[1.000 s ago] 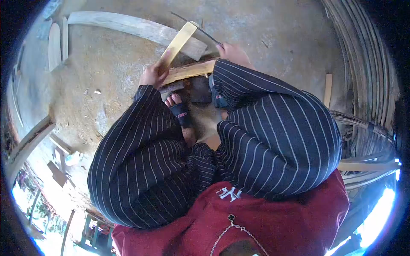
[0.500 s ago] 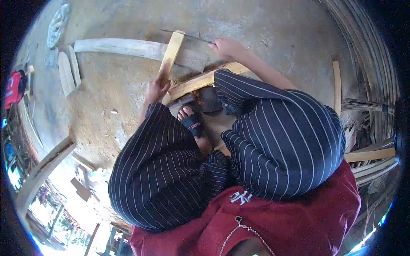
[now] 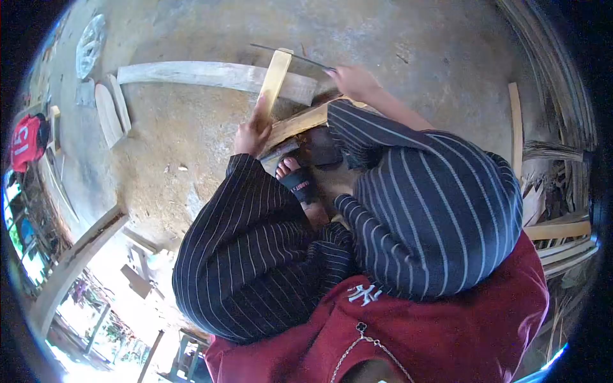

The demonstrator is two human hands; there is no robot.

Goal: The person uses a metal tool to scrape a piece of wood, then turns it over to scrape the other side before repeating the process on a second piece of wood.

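Note:
My left hand [image 3: 253, 133] is closed round the lower end of a pale, flat wood strip [image 3: 277, 78], which slants up and away from me. In my right hand [image 3: 357, 83] is the end of a thin, dark metal tool [image 3: 313, 62]. The tool lies crosswise at the strip's far end, and its tip sticks out to the left. Its exact kind is too small to tell. Below the strip, a thicker wooden beam [image 3: 300, 124] lies near my sandalled foot [image 3: 297, 182], partly hidden by my striped trouser leg.
A long pale board [image 3: 191, 72] lies on the concrete floor beyond my left hand, with shorter pieces [image 3: 108, 115] to its left. Stacked strips [image 3: 549, 57] and a broom-like bundle [image 3: 552, 152] stand at the right. A curved plank [image 3: 76, 262] rises at lower left.
The view has shifted slightly, so the whole scene sits farther right. The wood strip and both hands have moved a little to the right over the board. Both grips look unchanged.

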